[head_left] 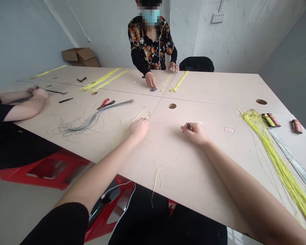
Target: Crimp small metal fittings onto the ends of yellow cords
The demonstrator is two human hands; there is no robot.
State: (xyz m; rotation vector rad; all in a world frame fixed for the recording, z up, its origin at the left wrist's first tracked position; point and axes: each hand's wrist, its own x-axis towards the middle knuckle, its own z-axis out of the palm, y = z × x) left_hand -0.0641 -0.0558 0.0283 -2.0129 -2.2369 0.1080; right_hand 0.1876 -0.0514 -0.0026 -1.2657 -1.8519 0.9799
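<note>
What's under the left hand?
Thin yellow strands come out from beneath the left hand, on both its near and far sides, over the tabletop. Their middle stretch is covered, and whether the fingers grip them can't be seen.

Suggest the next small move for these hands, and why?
Probably ease the right hand leftward, toward the pale yellow strings: it grips a dark tool away from them, while the left hand is already at the strings.
</note>
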